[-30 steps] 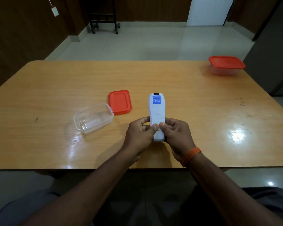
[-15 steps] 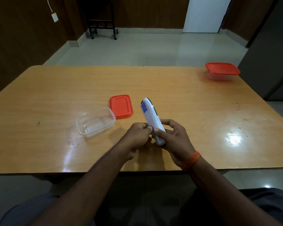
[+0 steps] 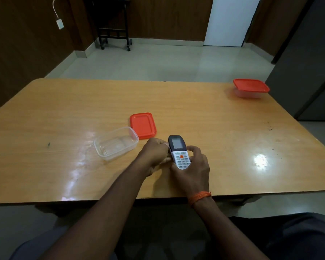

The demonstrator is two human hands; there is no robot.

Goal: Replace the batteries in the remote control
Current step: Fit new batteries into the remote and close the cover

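A white remote control (image 3: 179,152) with a dark screen end and an orange button faces up, held just above the wooden table (image 3: 64,113) near its front edge. My right hand (image 3: 192,167) wraps its lower end from the right and below. My left hand (image 3: 155,154) grips its left side, fingers curled under it. The back of the remote is hidden. No loose batteries show.
An open clear plastic container (image 3: 115,143) sits left of my hands, its orange lid (image 3: 143,125) lying flat behind it. A second container with an orange lid (image 3: 250,88) stands at the table's far right corner.
The remote was turned over in my hands: its white back with a blue label faced up before, now its screen and buttons face up. Both hands stayed on it.
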